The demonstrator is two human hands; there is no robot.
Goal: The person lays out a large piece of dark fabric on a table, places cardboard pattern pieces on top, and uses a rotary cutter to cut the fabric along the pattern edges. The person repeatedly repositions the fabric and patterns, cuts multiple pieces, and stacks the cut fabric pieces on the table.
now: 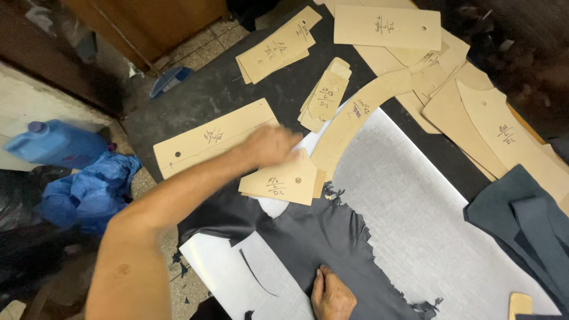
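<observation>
Dark worktop: carries everything listed, running from near left to far right.

White cutting sheet: large, pale, finely scored; lies under the leather, apparently as the cutting surface.

Dark grey leather hide with ragged edges: spread flat on the white sheet, near centre. A cut slit shows at its near-left edge.

Folded dark grey leather pieces: near right, off the sheet, seemingly set aside.

Tan cardboard pattern pieces: many, overlapping in loose stacks across the far side, within reach. 1 long strip lies far left.

Blue plastic jug and crumpled blue plastic bag: left, off the worktop.

Small tan cardboard pattern with punched hole: rests on the hide's far edge, overlapping the sheet, beside a long curved pattern.

Left hand: reaches across, blurred; its fingers rest on or at the small pattern's far edge. Whether they grip it I cannot tell.

Right hand: near edge, fingers flat and spread on the hide, pressing it down, holding nothing.
</observation>
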